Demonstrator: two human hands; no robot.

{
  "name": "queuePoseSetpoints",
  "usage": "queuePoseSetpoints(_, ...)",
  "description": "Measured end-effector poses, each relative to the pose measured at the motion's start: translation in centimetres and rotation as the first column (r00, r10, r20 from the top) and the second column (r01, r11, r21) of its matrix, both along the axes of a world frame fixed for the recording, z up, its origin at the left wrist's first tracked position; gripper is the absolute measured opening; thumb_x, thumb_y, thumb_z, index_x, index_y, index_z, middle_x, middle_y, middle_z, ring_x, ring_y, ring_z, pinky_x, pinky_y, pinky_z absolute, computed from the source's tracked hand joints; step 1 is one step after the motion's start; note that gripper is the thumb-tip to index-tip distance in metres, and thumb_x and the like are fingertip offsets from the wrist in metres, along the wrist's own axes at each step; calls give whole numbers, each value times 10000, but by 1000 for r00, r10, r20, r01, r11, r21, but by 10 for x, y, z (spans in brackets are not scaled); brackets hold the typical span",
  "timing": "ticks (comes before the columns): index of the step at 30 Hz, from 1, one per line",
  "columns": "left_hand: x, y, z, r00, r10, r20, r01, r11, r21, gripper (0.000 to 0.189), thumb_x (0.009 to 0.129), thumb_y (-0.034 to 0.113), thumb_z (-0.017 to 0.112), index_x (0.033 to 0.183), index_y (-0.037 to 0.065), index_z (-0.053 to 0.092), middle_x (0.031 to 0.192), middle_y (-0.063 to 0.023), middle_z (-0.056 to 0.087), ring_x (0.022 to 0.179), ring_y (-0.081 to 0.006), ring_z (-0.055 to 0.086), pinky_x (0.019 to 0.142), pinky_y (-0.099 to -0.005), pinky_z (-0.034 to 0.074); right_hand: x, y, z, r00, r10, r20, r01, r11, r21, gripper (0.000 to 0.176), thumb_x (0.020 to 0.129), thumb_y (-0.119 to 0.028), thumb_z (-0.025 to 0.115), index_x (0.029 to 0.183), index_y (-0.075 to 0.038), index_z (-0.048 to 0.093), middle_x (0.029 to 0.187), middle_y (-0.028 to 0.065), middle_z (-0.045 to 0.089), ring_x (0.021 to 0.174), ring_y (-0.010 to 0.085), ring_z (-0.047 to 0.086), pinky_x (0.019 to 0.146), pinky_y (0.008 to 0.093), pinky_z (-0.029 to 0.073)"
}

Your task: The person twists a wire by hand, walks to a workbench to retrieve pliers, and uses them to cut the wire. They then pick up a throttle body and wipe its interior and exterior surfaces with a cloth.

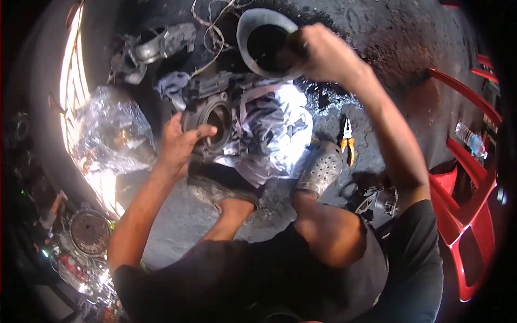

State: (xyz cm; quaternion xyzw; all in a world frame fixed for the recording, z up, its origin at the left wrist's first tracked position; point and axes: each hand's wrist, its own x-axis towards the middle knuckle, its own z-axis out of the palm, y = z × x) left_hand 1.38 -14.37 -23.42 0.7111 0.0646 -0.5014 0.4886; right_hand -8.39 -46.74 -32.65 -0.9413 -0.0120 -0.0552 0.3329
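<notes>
My left hand (183,141) is closed round a round metal part (218,121) with a wide bore, its thumb lying over the rim. My right hand (319,53) is up at the top, its fingers wrapped round something dark that I cannot make out. Just beside it is a grey, wide-mouthed container (249,29) with a dark inside. Right of the metal part lies a bunched white and dark cloth (277,134), brightly lit. Pliers (348,141) with yellow handles lie open on the dark floor, right of the cloth.
Red plastic chairs (476,220) and a clear bottle (471,140) are at the right. A clear plastic bag (116,129) lies at the left. Metal parts (148,51) and a cord (215,37) are at the upper left, more parts (89,234) at the lower left. My shoe (321,167) is near the pliers.
</notes>
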Motion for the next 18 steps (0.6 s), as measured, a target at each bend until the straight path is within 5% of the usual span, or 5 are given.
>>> queuePoseSetpoints(4,-6,8,2,995,95,-1,-95,995,4,406,756,-29,709,1145,-16,595,1003,-64,691,910,-147,668,878,-291,515,17,1,72,888,-224,-402,247,969,5,303,892,-293,732,896,10,727,717,157,686,617,210,681,582,372,534)
queuePoseSetpoints(6,-2,28,-9,989,148,-5,-148,988,-37,402,752,-32,687,1144,-24,599,1008,-72,689,919,-152,666,875,-299,524,19,-10,103,690,-165,-705,-13,970,-241,447,866,-428,745,830,17,716,653,132,643,553,185,633,530,366,505)
queuePoseSetpoints(12,1,52,-24,980,197,-9,-197,980,-29,381,744,-1,660,1122,-10,619,1012,-66,692,860,-147,671,832,-275,536,-28,38,83,386,270,-882,-303,940,155,436,890,-473,684,864,-40,726,788,184,705,735,275,714,712,440,557)
queuePoseSetpoints(16,3,47,1,986,145,80,-154,980,128,362,799,122,688,1139,28,606,1031,-57,686,640,-33,610,379,-159,371,-67,132,10,780,543,-311,-579,815,-28,462,920,-409,655,1240,-76,644,1231,158,632,1139,282,591,867,444,519)
queuePoseSetpoints(18,9,54,-3,993,94,70,-104,981,163,357,829,163,678,1144,21,589,1049,-52,675,509,-8,533,280,-173,211,-69,168,-11,725,478,-496,-647,721,-250,381,978,-395,561,1204,-98,634,1322,167,534,1269,288,462,865,367,479)
